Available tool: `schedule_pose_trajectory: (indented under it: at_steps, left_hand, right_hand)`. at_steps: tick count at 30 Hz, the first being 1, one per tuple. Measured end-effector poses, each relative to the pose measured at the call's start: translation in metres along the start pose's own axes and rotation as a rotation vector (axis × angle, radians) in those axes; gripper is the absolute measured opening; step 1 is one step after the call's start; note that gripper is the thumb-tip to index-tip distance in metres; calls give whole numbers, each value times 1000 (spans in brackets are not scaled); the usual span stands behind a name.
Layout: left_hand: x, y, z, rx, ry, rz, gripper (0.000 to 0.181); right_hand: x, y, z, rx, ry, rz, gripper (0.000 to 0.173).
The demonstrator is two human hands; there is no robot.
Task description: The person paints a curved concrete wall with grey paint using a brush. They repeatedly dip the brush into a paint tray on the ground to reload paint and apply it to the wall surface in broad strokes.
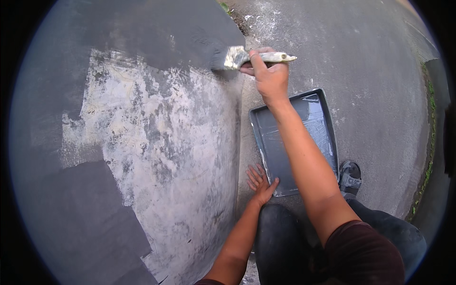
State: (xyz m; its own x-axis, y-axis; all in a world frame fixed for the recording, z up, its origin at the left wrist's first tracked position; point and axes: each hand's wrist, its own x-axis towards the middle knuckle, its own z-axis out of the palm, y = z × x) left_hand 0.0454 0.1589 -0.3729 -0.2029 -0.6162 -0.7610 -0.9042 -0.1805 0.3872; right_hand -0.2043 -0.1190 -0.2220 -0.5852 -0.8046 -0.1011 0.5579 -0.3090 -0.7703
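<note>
My right hand (267, 76) grips a wide, paint-crusted paintbrush (236, 57) by its pale handle. Dark grey bristles press against the wall (171, 142) close to its base. Grey paint covers the wall's top and left side; a patchy, whitish area lies bare between. Below my right forearm, a dark paint tray (276, 153) rests on the ground, with wet grey paint shining at its right side. My left hand (261, 186) is at the tray's near left corner, fingers spread outside it and thumb over the rim. My forearm hides part of the tray.
Grey pavement (370, 96) stretches right of the tray, with white splashes (263, 17) near the wall's far end. My sandalled foot (351, 178) is beside the tray. My bent knee (278, 228) is just below its near edge. Green plants (429, 107) line the pavement's right edge.
</note>
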Motion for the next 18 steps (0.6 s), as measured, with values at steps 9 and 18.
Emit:
schedule_pose_trajectory:
  at_steps: [9,18]
  left_hand:
    - [1,-4,4,-8,30,24,117]
    - [7,-7,7,23,-4,-14,120]
  right_hand:
    - [-19,-1,6,-25,-65,-40,13]
    - [-22,-34,48,50,-155,-217,14]
